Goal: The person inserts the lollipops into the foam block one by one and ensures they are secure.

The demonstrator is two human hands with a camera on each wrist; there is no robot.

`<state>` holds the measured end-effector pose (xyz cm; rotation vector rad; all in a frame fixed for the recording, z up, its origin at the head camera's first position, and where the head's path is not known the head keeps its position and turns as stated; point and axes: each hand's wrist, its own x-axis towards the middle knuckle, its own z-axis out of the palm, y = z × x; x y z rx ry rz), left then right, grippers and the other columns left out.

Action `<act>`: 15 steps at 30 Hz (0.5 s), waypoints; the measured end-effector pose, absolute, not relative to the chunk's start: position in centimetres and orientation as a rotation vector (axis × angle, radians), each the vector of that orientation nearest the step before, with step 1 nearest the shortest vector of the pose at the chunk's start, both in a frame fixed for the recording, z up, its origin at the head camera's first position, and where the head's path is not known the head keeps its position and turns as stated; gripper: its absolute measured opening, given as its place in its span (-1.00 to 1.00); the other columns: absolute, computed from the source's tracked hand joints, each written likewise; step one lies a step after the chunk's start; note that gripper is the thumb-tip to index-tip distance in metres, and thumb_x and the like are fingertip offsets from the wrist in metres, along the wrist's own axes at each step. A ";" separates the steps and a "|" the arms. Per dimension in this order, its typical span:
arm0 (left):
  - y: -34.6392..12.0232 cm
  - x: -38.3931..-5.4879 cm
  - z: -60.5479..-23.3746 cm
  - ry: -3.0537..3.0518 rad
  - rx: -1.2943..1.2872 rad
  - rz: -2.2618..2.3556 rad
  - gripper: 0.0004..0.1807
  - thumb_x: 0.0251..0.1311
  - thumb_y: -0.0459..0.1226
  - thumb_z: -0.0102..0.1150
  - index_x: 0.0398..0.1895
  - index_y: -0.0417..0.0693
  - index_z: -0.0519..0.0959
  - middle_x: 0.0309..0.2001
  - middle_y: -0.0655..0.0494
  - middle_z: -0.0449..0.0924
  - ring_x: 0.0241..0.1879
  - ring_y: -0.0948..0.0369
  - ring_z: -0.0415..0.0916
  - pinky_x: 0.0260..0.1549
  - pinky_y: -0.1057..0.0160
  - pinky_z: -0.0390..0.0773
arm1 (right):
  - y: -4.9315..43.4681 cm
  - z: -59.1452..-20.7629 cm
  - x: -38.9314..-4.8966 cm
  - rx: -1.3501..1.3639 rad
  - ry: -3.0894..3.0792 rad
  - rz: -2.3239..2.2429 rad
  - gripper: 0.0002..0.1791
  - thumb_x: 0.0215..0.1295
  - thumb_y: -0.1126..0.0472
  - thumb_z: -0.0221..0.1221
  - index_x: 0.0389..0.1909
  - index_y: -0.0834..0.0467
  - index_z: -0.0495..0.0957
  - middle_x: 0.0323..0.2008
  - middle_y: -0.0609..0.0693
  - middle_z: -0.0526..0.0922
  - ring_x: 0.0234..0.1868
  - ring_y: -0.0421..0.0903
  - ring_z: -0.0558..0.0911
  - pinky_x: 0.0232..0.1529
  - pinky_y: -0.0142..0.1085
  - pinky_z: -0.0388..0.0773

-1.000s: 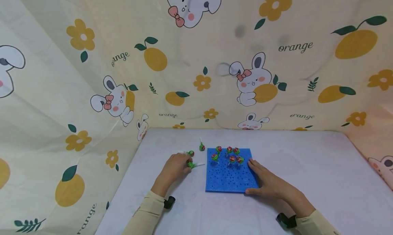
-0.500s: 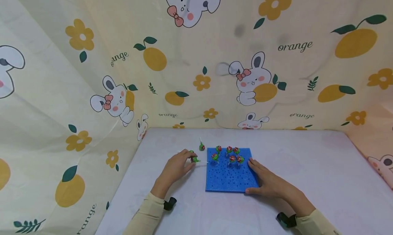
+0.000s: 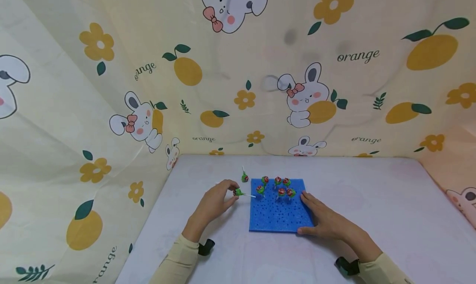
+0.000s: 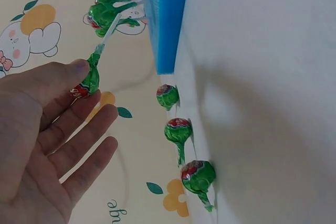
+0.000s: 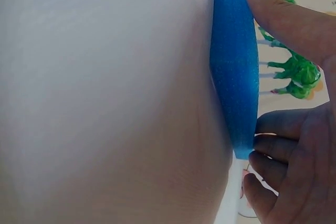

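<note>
My left hand (image 3: 213,201) pinches a lollipop (image 4: 89,80) in a green and red wrapper between thumb and fingertips. In the left wrist view its white stick (image 4: 112,29) tilts up, and in the head view the tip overlaps the left edge of a blue board (image 3: 275,218) dotted with small holes. Several similar lollipops (image 3: 281,192) stand upright by their sticks in the board's far half. My right hand (image 3: 331,224) rests at the board's right side with extended fingers, fingertips on the right edge and thumb at the near corner.
A loose lollipop (image 3: 244,177) lies on the white table (image 3: 372,201) behind the board's left corner. The left wrist view shows others, including one lollipop (image 4: 198,177) nearest that camera; my left hand covers them in the head view. A patterned cloth (image 3: 223,90) hangs behind.
My left hand has lifted the lollipop off the table and carried it slightly away from me and right, toward the board. The right hand and the board have stayed put.
</note>
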<state>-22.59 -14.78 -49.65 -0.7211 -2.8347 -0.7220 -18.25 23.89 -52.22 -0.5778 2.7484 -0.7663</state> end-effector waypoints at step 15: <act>-13.3 -22.1 -49.4 -2.702 -0.882 -0.841 -0.62 0.43 -0.31 0.40 0.26 -0.06 0.61 0.09 0.10 0.65 0.06 0.15 0.66 0.09 0.13 0.73 | 23.8 -52.1 -18.2 -0.552 2.748 -0.748 0.35 0.13 -0.39 0.50 0.70 0.27 0.08 0.70 0.33 -0.01 0.64 0.48 0.05 0.50 0.42 0.24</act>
